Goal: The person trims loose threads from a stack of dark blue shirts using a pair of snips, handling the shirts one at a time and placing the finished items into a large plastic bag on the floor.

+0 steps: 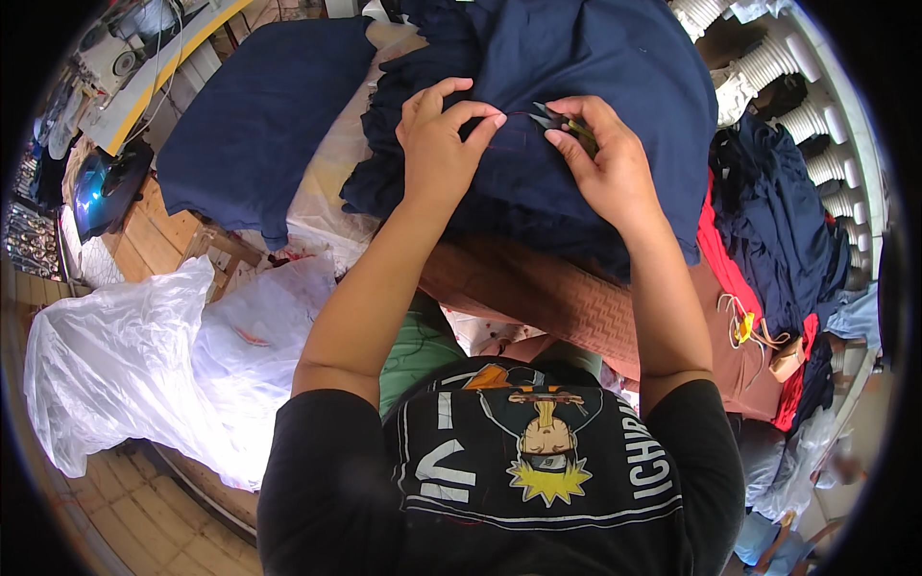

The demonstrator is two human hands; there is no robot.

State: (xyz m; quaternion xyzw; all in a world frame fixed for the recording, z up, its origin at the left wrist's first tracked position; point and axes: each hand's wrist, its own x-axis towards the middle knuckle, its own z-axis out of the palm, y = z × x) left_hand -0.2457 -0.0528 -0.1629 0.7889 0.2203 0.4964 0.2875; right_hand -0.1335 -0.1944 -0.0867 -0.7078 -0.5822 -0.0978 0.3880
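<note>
Dark navy fabric [586,58] lies heaped in front of me, with loose, ruffled edges on its left side. Over it, my left hand [437,144] pinches a thin dark thread [517,113] between thumb and forefinger. Close by on the right, my right hand [615,163] grips a small pair of thread snips [545,117]. Their blades point left toward the thread and stand a little apart. Part of the snips' handle is hidden behind my fingers.
Another navy fabric piece [274,106] lies to the left. A white plastic bag [115,336] hangs nearer, left of me. Brown padded material [538,288] sits under the heap. At right are red cloth [725,250], more navy cloth [773,211] and white ribbed posts [759,77].
</note>
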